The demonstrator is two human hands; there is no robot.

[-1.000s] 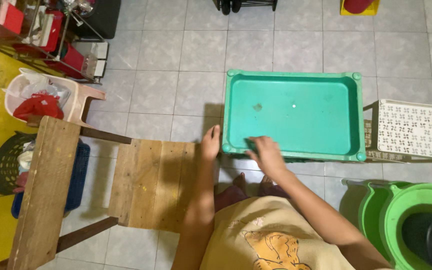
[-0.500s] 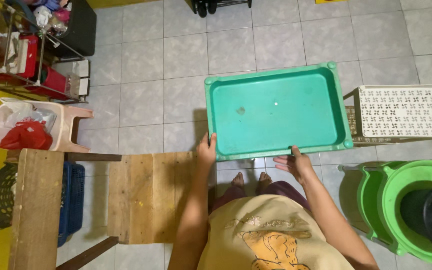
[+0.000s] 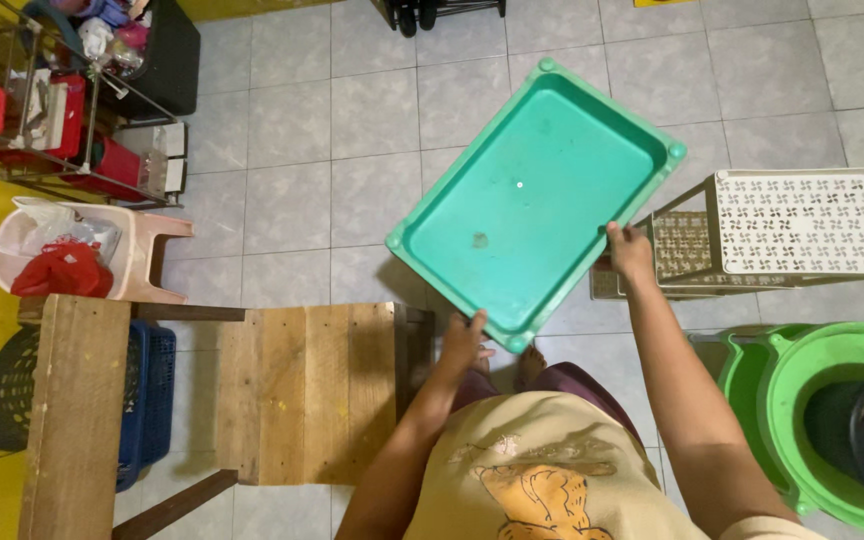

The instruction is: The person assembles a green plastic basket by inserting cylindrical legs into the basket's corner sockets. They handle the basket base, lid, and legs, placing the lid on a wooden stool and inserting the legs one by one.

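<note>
Since half a second ago, the green tray (image 3: 537, 200) has swung from lying square to the person into a diagonal slant, its far corner now pointing up and to the right. Both hands grip it, one on each side of its nearest corner. The left hand (image 3: 464, 340) is closed over the tray's lower left rim, just beside that rounded near corner, with the thumb on top. The right hand (image 3: 630, 252) is clamped on the lower right rim, further up that edge. Held between them, the tray sits in the air above the grey tiled floor (image 3: 292, 210). Its inside is bare apart from a small dark speck and a tiny pale dot.

Just right of the tray, touching or almost touching its right edge as seen from above, stands a white rack (image 3: 802, 225) with a patterned, perforated top. Below the tray and to its left is a wooden chair (image 3: 302, 395) made of planks, and the left hand hangs over the chair's right edge. Well to the left of the tray, a pink stool (image 3: 142, 255) holds a red bag (image 3: 62, 272). Below the rack, to the lower right of the tray, sits a green bucket (image 3: 812, 390) with something dark inside it. The person's feet show on the floor right under the tray's near corner.
</note>
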